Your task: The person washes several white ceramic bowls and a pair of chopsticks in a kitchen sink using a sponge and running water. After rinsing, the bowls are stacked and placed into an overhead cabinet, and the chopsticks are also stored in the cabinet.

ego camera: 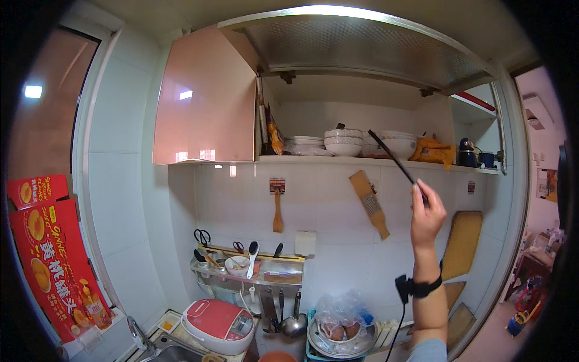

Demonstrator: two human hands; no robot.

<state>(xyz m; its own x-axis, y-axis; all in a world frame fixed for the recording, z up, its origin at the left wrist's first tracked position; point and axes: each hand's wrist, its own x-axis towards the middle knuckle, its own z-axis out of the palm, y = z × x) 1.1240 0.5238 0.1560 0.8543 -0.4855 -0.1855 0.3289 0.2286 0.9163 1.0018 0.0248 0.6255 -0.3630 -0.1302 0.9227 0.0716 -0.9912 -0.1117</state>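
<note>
My right hand (pixel 427 212) is raised in front of the tiled wall, its fingers closed around the lower end of a thin black stick (pixel 392 154), perhaps a chopstick. The stick tilts up and left, its tip overlapping the open wall cabinet in view. Stacked patterned bowls (pixel 344 142), white plates (pixel 304 141) and a yellow-orange packet (pixel 432 151) stand on the cabinet shelf (pixel 312 159). Above them the cabinet's textured flap door (pixel 362 45) is lifted. A black strap (pixel 427 288) with a cable circles my right wrist. My left hand is out of view.
A wooden grater (pixel 360 184) and a wooden spatula (pixel 277 212) hang on the wall. Below are a utensil rack (pixel 289 281), a ladle (pixel 294 323), a red-and-white rice cooker (pixel 219 316) and a sink (pixel 178 353). Cutting boards (pixel 461 244) lean at right; a red carton (pixel 45 271) stands left.
</note>
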